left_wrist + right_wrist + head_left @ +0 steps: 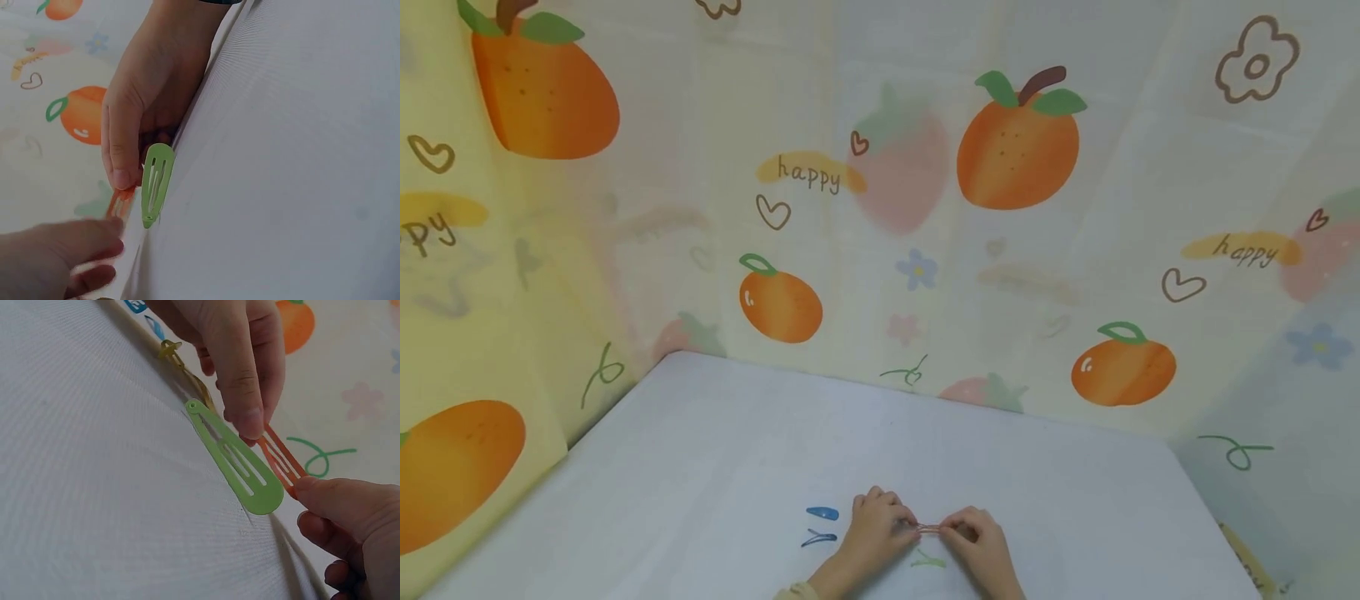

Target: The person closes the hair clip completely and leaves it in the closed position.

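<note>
An orange-red snap hair clip [929,528] is stretched between both hands above the white table. My left hand [880,529] pinches one end of it between thumb and fingers. At its other end, my right hand [981,542] has a pinch grip too. The clip's slotted frame shows in the right wrist view, where the orange clip [284,459] spans from fingertip to fingertip. Just on the near side of the hands lies a green snap hair clip [234,462], touched by neither hand.
Left of my left hand lie a blue hair clip [823,513] and a dark blue forked clip [818,538]. A small yellowish piece [172,353] appears in the right wrist view. Behind the white table [737,442] hangs a fruit-printed curtain [820,92].
</note>
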Motion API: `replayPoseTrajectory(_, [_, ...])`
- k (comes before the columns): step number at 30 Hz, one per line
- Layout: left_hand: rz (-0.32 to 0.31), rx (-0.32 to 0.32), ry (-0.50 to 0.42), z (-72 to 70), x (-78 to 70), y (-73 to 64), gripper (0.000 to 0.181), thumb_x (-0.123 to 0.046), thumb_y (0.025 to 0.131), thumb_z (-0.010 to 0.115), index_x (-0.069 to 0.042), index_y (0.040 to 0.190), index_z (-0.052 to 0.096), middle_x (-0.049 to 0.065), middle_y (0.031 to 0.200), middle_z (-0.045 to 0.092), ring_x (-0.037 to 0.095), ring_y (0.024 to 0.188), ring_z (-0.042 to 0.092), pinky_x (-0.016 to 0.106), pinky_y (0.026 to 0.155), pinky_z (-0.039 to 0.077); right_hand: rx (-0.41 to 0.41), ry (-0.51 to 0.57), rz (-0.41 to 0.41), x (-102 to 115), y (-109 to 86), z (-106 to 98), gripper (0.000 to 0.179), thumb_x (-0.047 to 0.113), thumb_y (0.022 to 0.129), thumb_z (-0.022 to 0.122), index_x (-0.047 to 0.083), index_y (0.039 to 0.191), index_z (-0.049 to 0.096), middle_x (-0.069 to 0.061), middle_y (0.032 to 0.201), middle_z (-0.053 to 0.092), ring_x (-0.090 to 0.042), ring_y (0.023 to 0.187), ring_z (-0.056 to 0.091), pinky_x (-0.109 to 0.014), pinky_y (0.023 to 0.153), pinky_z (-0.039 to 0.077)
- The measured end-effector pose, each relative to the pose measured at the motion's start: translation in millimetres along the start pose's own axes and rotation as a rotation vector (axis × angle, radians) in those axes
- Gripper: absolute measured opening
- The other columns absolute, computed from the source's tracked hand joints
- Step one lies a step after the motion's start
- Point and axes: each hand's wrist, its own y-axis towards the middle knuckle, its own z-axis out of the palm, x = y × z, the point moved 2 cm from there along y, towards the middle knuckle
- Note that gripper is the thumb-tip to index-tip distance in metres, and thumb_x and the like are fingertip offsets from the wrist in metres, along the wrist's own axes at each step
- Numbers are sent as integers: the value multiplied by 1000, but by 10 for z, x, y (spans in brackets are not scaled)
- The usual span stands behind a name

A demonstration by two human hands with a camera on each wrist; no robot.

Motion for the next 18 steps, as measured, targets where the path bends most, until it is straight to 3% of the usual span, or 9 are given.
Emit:
replayPoseTrajectory(5, [91,-61,-14,59,8,1,11,-35,65,59,-24,66,59,-18,65,43,2,63,32,25,58,24,7,-10,9,-2,4,-2,5,28,67,60,26,70,59,15,69,52,-7,61,40,-23,54,32])
replayPoseTrajectory(14, [141,-102,-80,56,33,33,6,-24,63,62,-19,64,60,-16,63,45,2,59,30,15,54,27,24,24,-23,22,1,18,3,24,69,59,25,72,59,12,70,53,-8,61,40,-23,54,32])
replayPoseTrajectory(18, [136,-90,-82,44,49,29,7,-25,66,60,-18,63,61,-16,63,46,2,59,30,14,54,26,40,38,-41,24,4,38,4,22,70,58,25,72,59,12,70,53,-8,60,39,-23,54,32])
